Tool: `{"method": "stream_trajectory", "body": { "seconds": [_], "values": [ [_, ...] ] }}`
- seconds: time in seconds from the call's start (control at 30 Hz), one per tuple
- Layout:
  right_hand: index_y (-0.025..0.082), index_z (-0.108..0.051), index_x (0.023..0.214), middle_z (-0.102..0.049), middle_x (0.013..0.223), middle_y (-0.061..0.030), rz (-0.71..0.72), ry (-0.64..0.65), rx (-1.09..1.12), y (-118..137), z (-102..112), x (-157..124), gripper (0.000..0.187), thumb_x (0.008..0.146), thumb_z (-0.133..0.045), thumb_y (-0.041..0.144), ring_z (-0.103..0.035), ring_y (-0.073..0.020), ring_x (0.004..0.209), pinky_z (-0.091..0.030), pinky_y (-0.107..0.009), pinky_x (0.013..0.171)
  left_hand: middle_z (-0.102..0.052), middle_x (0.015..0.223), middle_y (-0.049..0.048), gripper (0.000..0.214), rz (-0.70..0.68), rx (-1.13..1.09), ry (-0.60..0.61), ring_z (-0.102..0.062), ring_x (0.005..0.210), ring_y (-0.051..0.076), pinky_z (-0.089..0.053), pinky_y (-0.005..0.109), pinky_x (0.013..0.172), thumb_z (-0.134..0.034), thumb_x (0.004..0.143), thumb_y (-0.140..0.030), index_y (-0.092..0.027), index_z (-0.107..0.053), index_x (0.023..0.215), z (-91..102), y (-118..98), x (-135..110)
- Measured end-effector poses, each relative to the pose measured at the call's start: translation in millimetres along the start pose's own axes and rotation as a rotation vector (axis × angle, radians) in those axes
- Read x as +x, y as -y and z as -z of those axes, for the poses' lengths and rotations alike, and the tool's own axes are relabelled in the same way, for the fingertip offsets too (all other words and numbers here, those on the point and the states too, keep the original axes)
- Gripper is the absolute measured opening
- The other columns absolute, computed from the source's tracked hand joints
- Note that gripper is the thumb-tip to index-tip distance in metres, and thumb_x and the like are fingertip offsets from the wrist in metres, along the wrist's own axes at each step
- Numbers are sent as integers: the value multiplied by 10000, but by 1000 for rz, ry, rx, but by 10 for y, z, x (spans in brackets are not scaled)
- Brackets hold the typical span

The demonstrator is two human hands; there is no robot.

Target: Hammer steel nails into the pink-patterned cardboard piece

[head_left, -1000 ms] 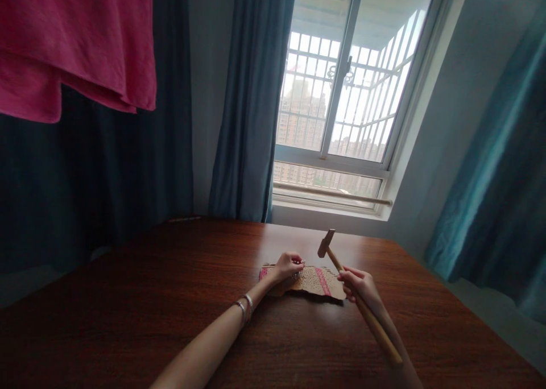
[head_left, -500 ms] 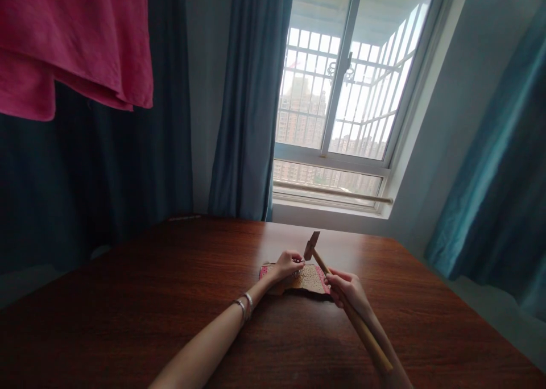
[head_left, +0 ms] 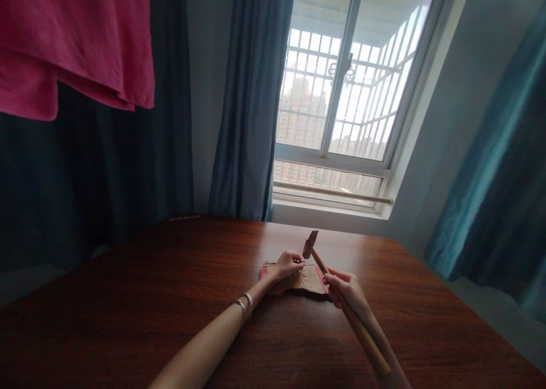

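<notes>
My right hand (head_left: pixel 348 289) is wrapped round the wooden handle of a hammer (head_left: pixel 319 260). The hammer's head is raised, close to the fingertips of my left hand (head_left: pixel 288 265). Those fingers are pinched together over a board (head_left: pixel 314 281) with a pale, dotted middle and pink patterned ends. Whatever they pinch is too small to name. The board lies flat on the table, its near edge dark and ragged. My left wrist and hand cover part of it.
A dark red-brown wooden table (head_left: pixel 205 315) spreads around the board. Beyond it are a barred window (head_left: pixel 336 93) and a blue curtain (head_left: pixel 251 110). Pink cloth (head_left: pixel 85 42) hangs at upper left, and another curtain (head_left: pixel 486 167) at right.
The hammer and my right hand have shifted very slightly to the left. My left hand and the board stay in place.
</notes>
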State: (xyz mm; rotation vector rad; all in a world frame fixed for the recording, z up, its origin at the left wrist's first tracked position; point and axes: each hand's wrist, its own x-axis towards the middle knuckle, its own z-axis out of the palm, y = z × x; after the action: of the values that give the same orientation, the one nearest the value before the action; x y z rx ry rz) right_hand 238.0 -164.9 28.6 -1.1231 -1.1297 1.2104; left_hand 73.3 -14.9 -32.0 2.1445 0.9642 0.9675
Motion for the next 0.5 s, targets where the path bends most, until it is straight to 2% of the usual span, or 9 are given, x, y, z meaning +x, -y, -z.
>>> {"method": "stream_trajectory", "body": {
  "seconds": [0.17, 0.37, 0.5],
  "values": [
    [102, -637, 713, -464, 375, 38, 30, 6, -42, -56, 13, 24, 241, 669, -617, 338, -348, -61, 283, -256, -169, 257, -657, 691, 37, 221, -17, -1, -10, -560, 645, 132, -387, 198, 586, -569, 699, -285, -99, -680, 743, -8, 24, 4],
    [97, -657, 805, -465, 387, 44, 14, 9, -34, -52, 6, 26, 296, 650, -632, 348, -361, -71, 298, -267, -176, 257, -660, 705, 36, 228, 9, 16, 11, -565, 652, 135, -392, 199, 588, -569, 700, -293, -103, -684, 752, -3, 13, -3],
    [96, -658, 770, -468, 401, 41, 10, -10, -16, -30, -11, 16, 288, 646, -633, 354, -356, -63, 299, -262, -177, 265, -662, 712, 38, 226, 18, 10, 2, -569, 663, 138, -397, 202, 596, -564, 706, -291, -107, -685, 759, -14, 18, 4]
  ]
}}
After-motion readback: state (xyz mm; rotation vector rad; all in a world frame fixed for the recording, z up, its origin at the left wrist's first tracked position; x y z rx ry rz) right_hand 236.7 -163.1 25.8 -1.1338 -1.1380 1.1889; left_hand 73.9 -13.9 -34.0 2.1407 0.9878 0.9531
